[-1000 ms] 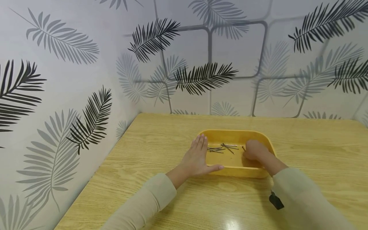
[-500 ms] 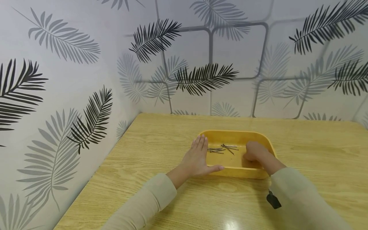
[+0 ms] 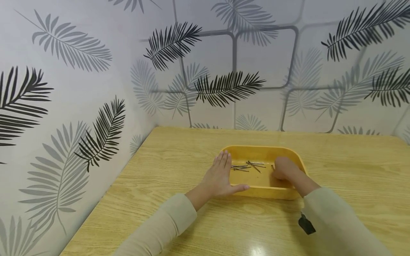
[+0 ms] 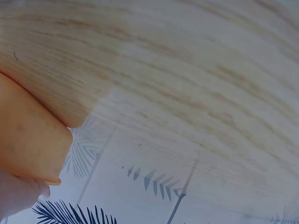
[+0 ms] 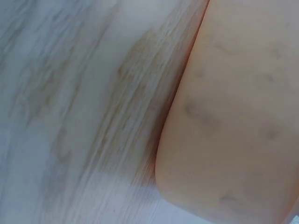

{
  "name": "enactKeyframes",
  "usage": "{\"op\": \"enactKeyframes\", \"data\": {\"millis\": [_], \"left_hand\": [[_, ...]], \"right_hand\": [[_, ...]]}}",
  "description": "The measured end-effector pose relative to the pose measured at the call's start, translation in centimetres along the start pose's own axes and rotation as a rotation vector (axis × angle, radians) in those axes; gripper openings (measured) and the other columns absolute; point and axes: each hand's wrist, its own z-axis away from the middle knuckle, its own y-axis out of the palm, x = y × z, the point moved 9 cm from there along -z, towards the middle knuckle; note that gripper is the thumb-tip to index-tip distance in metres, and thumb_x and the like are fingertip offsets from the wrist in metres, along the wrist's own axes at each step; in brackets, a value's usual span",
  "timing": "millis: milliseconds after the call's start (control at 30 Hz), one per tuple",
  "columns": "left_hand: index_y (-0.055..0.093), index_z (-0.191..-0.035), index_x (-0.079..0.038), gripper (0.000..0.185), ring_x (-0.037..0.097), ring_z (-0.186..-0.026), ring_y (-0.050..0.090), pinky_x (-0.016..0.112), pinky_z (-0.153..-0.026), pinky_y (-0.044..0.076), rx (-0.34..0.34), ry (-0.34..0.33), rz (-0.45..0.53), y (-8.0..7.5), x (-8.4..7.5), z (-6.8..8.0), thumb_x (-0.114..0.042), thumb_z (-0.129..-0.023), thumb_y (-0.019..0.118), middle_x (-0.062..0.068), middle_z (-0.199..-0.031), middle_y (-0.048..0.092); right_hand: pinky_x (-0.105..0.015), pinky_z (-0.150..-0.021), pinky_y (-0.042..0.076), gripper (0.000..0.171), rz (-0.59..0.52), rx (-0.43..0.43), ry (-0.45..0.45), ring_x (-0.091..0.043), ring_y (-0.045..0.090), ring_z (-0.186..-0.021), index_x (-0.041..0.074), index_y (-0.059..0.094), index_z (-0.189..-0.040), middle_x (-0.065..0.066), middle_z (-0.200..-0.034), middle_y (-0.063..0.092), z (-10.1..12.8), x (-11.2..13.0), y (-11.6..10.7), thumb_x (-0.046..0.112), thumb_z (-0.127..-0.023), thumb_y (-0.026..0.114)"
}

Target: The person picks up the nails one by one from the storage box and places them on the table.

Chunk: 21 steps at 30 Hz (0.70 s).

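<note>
Two beige sleeves [image 3: 333, 220] enter from the near edge of the view, with a small black tag [image 3: 306, 224] at the right cuff. Wooden tabletop [image 3: 179, 167], pale grain, glossy patch near the front edge; the left wrist view shows the same wood [image 4: 187, 70] with leaf patterns mirrored in its sheen. Left hand [image 3: 221, 176]: flat, fingers straight and together, resting against the left outer wall of the tray, thumb stretched along the near rim; it grips nothing. Right hand [image 3: 283, 169]: lowered inside the right half of the tray, knuckles up and fingers curled under; whether it pinches a nail cannot be told, as the fingertips are hidden. Yellow tray [image 3: 266, 151]: shallow, rounded corners, standing on the tabletop a little right of centre, between the two hands. The right wrist view shows only a blurred orange-yellow surface [image 5: 238, 116] beside wood grain, probably the tray wall, too close to be sure. Nails [image 3: 248, 165]: a small loose scatter of thin grey metal pieces lying flat on the tray floor, left of the right hand and just inside the wall that the left hand touches; one more short piece [image 3: 272, 166] lies right at the right hand's knuckles. Farthest back, walls [image 3: 224, 71] papered with grey and black fern leaves and rounded grey squares meet at a corner behind the tabletop.
</note>
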Motion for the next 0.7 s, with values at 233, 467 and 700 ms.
{"op": "enactKeyframes", "data": {"millis": [233,467,700], "left_hand": [[0.011,-0.147,0.005,0.104,0.031,-0.145,0.005,0.038,-0.119,0.009,-0.001,0.004,-0.008,-0.2,-0.3,0.1,-0.072,-0.083,0.039,0.020,-0.155,0.007],[0.009,-0.147,0.004,0.104,0.030,-0.145,0.002,0.039,-0.119,0.007,0.004,0.002,0.013,0.0,-0.2,0.1,-0.072,-0.083,0.040,0.020,-0.155,0.005],[0.010,-0.147,0.004,0.105,0.030,-0.145,0.001,0.039,-0.119,0.007,-0.006,0.003,0.019,0.0,-0.2,0.1,-0.072,-0.082,0.040,0.019,-0.155,0.005]], "right_hand": [[-0.020,-0.049,0.031,0.033,-0.083,-0.021,-0.010,-0.011,0.036,-0.048,0.012,0.038,-0.052,0.002,-0.051,0.037,0.2,-0.4,-0.8,0.009,-0.079,0.058],[-0.018,-0.043,0.029,0.037,-0.119,-0.082,-0.046,-0.006,0.032,-0.039,0.014,0.040,-0.046,0.008,-0.042,0.033,0.7,0.2,-2.0,0.009,-0.078,0.058],[-0.018,-0.038,0.035,0.039,-0.181,-0.114,-0.051,-0.004,0.035,-0.032,0.015,0.040,-0.039,0.010,-0.036,0.033,1.1,-0.1,-3.1,0.007,-0.075,0.053]]}}
